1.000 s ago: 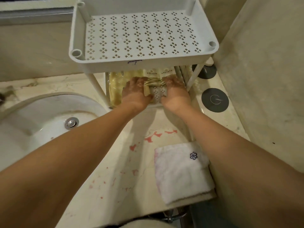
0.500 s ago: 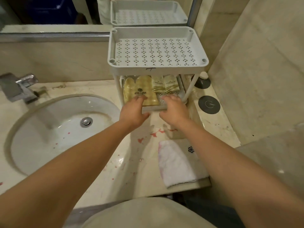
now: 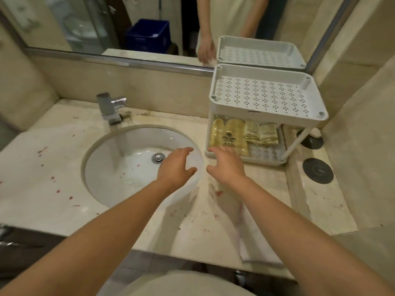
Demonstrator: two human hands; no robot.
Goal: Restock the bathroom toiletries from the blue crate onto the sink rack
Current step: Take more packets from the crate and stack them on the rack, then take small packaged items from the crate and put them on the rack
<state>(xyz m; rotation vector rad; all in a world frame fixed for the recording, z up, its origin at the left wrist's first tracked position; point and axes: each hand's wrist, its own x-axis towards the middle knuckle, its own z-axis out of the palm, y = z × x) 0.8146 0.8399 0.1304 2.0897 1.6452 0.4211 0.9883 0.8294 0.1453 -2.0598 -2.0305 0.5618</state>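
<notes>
In the head view, the left grip [image 3: 173, 167] hung over the near-right rim of the basin [image 3: 111, 159], and the right grip [image 3: 226, 165] hovered beside it above the desk [image 3: 64, 159]. Both were spread apart, fingers loose, holding nothing. Just beyond the right grip stood the sink rack [image 3: 263, 95]. Its lower tray carried the toiletries: two larger yellow packets [image 3: 230, 135] nearest that grip's fingertips, and two small striped sachets [image 3: 260, 133] farther to its right. The blue crate [image 3: 147, 36] showed only as a reflection in the mirror [image 3: 64, 22], so it was probably behind the person, well away from both grips. A folded towel [image 3: 256, 242], blurred, lay on the desk under the right forearm. The packets looked light, soft and slick-filmed, likely to slide or crumple. A gentle pinch at a sealed edge, or flat fingers across the middle, seemed the safest hold
</notes>
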